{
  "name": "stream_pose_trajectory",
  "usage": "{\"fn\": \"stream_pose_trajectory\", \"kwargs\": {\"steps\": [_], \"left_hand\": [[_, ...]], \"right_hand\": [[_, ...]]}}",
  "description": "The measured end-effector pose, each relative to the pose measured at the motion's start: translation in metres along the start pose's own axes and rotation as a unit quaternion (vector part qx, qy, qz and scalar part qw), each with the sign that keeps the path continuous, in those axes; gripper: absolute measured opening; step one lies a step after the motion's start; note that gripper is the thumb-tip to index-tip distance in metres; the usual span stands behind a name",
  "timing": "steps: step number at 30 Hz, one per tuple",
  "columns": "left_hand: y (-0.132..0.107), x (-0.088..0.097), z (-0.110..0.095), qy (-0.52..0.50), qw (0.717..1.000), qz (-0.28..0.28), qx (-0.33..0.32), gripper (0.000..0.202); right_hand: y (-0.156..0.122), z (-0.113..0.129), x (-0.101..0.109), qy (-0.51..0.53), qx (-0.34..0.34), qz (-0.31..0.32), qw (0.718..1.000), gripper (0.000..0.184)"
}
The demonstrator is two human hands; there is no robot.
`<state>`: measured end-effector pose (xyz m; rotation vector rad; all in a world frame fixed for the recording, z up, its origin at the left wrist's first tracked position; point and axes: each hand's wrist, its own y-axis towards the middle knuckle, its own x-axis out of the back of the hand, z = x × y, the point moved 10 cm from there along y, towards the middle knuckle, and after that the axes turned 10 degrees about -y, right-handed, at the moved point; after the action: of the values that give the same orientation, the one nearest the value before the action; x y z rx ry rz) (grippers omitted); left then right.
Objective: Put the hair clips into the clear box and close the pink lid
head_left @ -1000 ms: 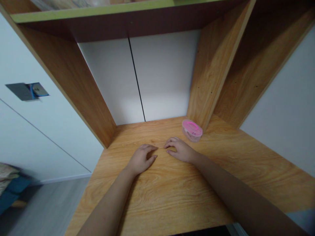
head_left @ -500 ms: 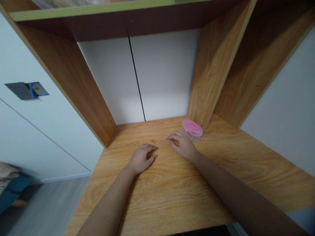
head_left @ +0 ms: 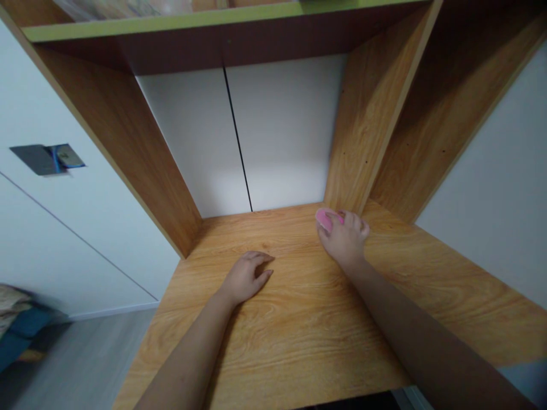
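Pink-lidded plastic tub (head_left: 325,219) at back of wooden desk (head_left: 299,336), beside upright partition (head_left: 367,114); looks light, stiff, best held by rim. Right hand (head_left: 344,240) cupped over it; left hand (head_left: 245,278) empty, resting on desk.

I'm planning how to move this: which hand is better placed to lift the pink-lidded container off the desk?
Right, most likely. The right hand is already on the pink-lidded plastic container, while the left hand rests on the wooden desk, well apart from it.
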<state>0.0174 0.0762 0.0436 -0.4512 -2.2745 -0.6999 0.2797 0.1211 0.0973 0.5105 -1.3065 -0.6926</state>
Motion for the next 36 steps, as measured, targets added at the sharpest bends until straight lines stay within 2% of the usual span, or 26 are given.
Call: {"fn": "stream_pose_trajectory", "kwargs": {"steps": [3, 5, 14, 18, 22, 28, 32, 36], "left_hand": [[0.0, 0.001, -0.001, -0.001, 1.0, -0.003, 0.0, 0.031], [0.0, 0.001, -0.001, -0.001, 1.0, -0.006, -0.002, 0.03], [0.0, 0.0, 0.0, 0.007, 1.0, -0.002, 0.0, 0.033], [-0.002, -0.001, 0.002, 0.007, 1.0, -0.008, 0.004, 0.041], [-0.003, 0.006, 0.005, -0.002, 0.998, -0.056, 0.007, 0.069], [-0.004, 0.017, 0.006, -0.014, 0.991, -0.13, -0.003, 0.092], [-0.004, 0.015, 0.001, -0.03, 0.993, -0.113, -0.027, 0.093], [-0.004, 0.01, -0.001, -0.041, 0.995, -0.085, -0.014, 0.086]], "right_hand": [[0.001, -0.007, -0.019, -0.005, 0.004, 0.051, 0.999, 0.044], [0.001, -0.007, -0.024, 0.001, 0.019, 0.061, 0.998, 0.044], [-0.003, 0.006, -0.023, 0.032, 0.045, 0.061, 0.997, 0.041], [-0.007, 0.026, -0.019, 0.091, 0.105, 0.064, 0.988, 0.041], [-0.021, 0.061, -0.012, 0.173, 0.228, 0.092, 0.954, 0.044], [-0.059, 0.114, 0.012, 0.272, 0.406, 0.121, 0.864, 0.048], [-0.073, 0.132, 0.027, 0.321, 0.455, 0.133, 0.82, 0.044], [-0.073, 0.132, 0.03, 0.342, 0.45, 0.147, 0.812, 0.044]]}}
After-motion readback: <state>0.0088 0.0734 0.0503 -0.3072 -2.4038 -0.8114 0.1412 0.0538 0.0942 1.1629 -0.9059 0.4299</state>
